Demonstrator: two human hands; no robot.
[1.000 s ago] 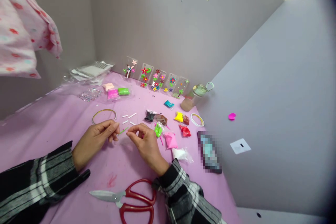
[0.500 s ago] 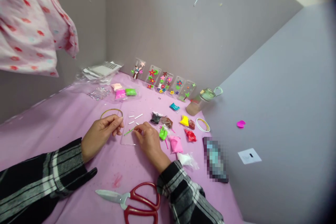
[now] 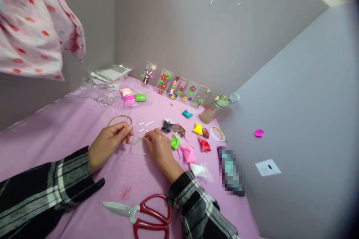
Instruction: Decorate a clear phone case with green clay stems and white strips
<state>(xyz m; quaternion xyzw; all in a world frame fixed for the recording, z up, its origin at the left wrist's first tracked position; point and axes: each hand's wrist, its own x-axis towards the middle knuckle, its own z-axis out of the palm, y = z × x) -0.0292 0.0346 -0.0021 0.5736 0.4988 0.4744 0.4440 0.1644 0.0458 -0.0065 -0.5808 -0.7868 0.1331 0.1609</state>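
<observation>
A clear phone case (image 3: 138,145) lies flat on the pink table cover (image 3: 70,127), with white strips (image 3: 146,125) stuck near its far end. My right hand (image 3: 158,148) rests on the case and pinches one end of a thin green strip (image 3: 138,140) against it. My left hand (image 3: 110,142) is curled at the case's left edge, its fingertips pressed together beside the strip's other end; what they hold, if anything, I cannot make out. Both sleeves are black and white plaid.
Red-handled scissors (image 3: 143,214) lie near the front edge. Small bags of coloured clay (image 3: 187,153) sit right of my right hand, more (image 3: 133,99) farther back. Several decorated cases (image 3: 176,87) lean on the back wall. A tape ring (image 3: 120,118), a second ring (image 3: 218,133), a jar (image 3: 215,106).
My hands came down from holding the green strip in the air, and my right hand now presses it on the clear case. The view shifted slightly.
</observation>
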